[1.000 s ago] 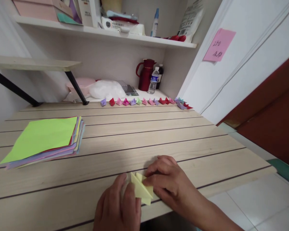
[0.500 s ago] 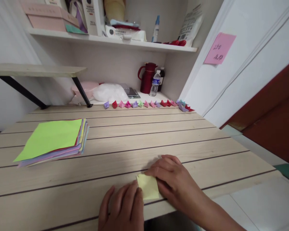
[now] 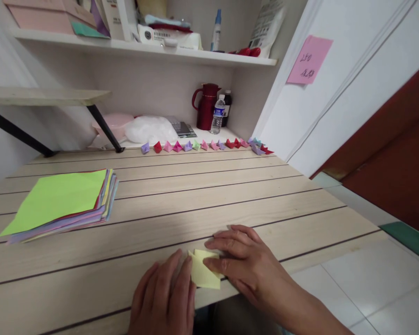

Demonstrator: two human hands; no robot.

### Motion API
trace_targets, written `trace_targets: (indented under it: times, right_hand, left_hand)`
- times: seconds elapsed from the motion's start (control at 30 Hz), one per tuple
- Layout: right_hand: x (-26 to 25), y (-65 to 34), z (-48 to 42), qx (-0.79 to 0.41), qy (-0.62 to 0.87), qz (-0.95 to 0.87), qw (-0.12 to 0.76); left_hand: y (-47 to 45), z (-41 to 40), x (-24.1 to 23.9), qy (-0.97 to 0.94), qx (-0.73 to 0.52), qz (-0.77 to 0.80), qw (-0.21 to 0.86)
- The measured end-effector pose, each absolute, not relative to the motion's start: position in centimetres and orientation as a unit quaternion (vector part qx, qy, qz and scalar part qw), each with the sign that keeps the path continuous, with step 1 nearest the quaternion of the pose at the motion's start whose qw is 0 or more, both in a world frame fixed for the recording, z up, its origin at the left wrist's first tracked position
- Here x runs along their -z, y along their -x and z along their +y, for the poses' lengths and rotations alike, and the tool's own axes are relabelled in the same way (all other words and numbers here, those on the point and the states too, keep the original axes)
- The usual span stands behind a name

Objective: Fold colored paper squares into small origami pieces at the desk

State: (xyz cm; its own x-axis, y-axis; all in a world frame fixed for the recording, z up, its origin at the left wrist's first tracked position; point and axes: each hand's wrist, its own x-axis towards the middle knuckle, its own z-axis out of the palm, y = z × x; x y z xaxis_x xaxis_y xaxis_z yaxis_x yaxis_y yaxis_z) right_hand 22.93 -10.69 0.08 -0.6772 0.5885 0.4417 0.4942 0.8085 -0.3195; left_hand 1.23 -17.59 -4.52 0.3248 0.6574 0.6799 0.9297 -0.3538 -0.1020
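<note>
A small folded piece of pale yellow paper (image 3: pixel 203 278) lies at the near edge of the table, between my hands. Its upper part shows two layers, slightly offset. My left hand (image 3: pixel 164 293) has its fingers close together, fingertips on the paper's left edge; its thumb is hidden. My right hand (image 3: pixel 246 260) comes in from the right with one fingertip on the paper's face. Its other fingers reach over the table just beyond the paper. The underside of the right hand's grip is hidden.
A stack of coloured paper sheets (image 3: pixel 61 197), bright green on top, sits at the left. Several small folded paper pieces (image 3: pixel 177 146) line the table's back edge. Behind them stand a red jug (image 3: pixel 206 108) and a water bottle (image 3: pixel 218 116). A raised wooden shelf (image 3: pixel 45 96) is at left.
My right fingertip has come over onto the paper's face, and its top edge now shows two offset layers. The whole view has shifted slightly, moving things left and up.
</note>
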Motion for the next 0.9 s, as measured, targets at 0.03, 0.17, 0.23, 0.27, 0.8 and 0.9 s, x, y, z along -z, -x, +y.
trace_targets:
  times: [0.03,0.17,0.23,0.27,0.8,0.9]
  right_hand:
    - [0.0,-23.0,-10.9,-0.071,0.297,-0.913,0.271]
    - [0.5,-22.9,-11.3,-0.041,0.297,-0.909,0.288]
    - [0.6,-22.9,-11.4,-0.068,0.316,-0.900,0.292]
    - [0.6,-23.0,-11.5,-0.087,0.328,-0.894,0.292]
    - [0.4,-24.1,-11.5,-0.128,0.310,-0.887,0.317]
    - [0.3,-24.9,-12.3,-0.103,0.300,-0.915,0.249]
  left_hand:
    - [-1.3,-17.6,4.6,0.769,0.285,-0.516,0.247]
    - [-1.7,-17.9,5.1,0.764,0.314,-0.525,0.206]
    - [-1.4,-18.1,5.3,0.776,0.313,-0.512,0.195]
    - [-1.2,-18.1,5.3,0.781,0.310,-0.506,0.193]
    - [-4.7,-18.1,5.4,0.775,0.229,-0.544,0.226]
    - [-4.4,-18.3,5.3,0.778,0.225,-0.545,0.215]
